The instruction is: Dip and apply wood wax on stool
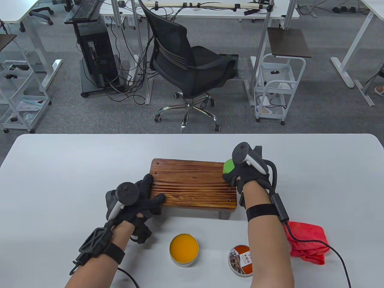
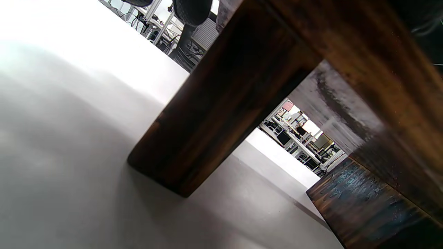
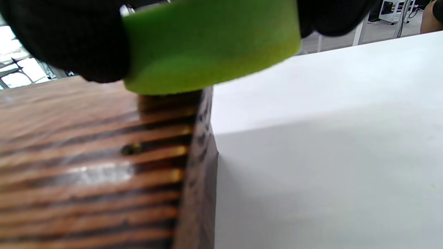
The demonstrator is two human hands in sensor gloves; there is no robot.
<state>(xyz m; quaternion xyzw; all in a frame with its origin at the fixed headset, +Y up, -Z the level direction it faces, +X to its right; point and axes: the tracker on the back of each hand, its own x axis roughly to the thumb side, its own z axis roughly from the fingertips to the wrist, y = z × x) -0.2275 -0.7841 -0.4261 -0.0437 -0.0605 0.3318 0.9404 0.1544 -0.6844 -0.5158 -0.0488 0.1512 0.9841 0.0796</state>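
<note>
Stool (image 1: 192, 183) is sitting mid-counter (image 1: 60, 168), with the left hand (image 1: 141, 199) pressing on its left end, fingers spread flat, steadying it. At the stool's right end the right hand (image 1: 244, 174) is gripping a green sponge (image 1: 228, 165) on the top. Strokes should probably be following the grain, under steady bracing.

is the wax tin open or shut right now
Open. The wax tin sits lidless on the table showing orange wax, and its lid lies apart to its right, printed side up.
</note>
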